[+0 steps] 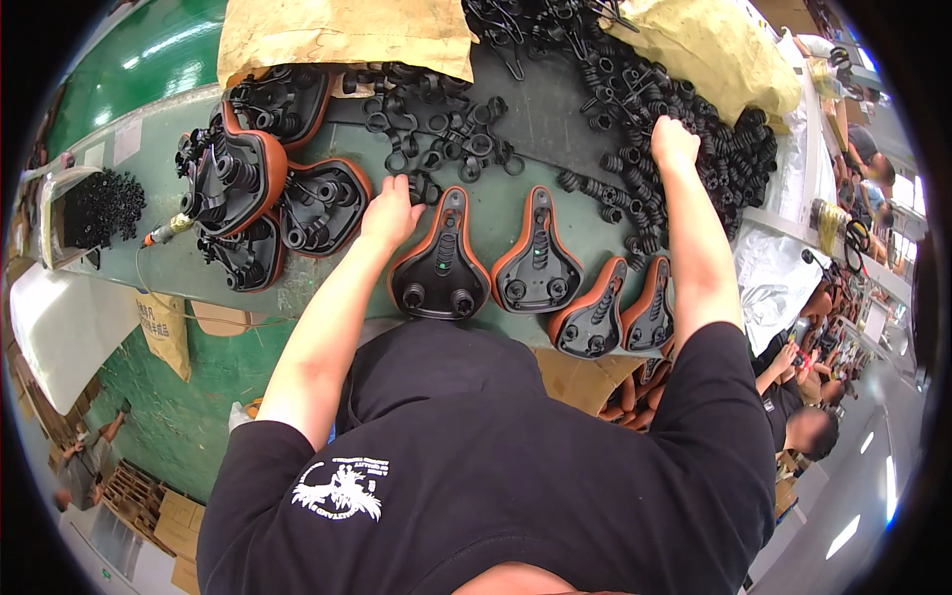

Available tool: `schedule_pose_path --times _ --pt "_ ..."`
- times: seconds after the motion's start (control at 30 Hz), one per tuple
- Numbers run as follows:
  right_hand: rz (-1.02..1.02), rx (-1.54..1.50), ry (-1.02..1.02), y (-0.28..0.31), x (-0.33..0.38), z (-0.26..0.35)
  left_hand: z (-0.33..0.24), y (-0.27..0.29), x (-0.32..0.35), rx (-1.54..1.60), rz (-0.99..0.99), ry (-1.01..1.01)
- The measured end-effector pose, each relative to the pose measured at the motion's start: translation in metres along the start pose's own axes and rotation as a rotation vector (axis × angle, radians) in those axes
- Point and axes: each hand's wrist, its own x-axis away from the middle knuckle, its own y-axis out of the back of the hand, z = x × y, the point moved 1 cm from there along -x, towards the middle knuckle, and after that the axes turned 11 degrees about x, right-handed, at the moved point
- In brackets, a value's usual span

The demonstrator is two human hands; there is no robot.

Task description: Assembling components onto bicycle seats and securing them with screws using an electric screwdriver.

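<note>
My left hand [391, 212] has its thumb and fingers closed around a black plastic clamp [425, 186], just left of an upturned bicycle saddle [442, 260]. My right hand [675, 144] is a fist over the heap of black ribbed parts [635, 164]; whatever it holds is hidden. A second upturned saddle [538, 263] lies beside the first, black underneath with a brown edge. Farther right are two more saddles, one [592, 315] next to the other [650, 309]. Loose black clamps [466, 139] are scattered beyond my left hand.
Several saddles with clamps fitted [238, 174] are stacked at the left of the green table [337, 283]. Beyond them stands a bin of small black parts [59, 223]. Paper sacks [342, 40] lie at the back. Under the front edge sits a carton [585, 377] of saddles.
</note>
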Motion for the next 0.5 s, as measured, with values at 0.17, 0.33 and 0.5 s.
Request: schedule_pose_path --times 0.17,0.33,0.5 --pt "-0.183 -0.003 0.338 0.080 0.019 -0.001 0.026 -0.017 -0.001 0.160 -0.223 0.012" --pt "0.203 -0.594 0.261 0.178 0.088 -0.051 0.017 -0.002 0.036 0.663 -0.164 0.137" --pt "0.597 -0.764 0.496 0.172 0.172 -0.040 0.061 -0.016 0.105 1.079 -0.191 0.393"
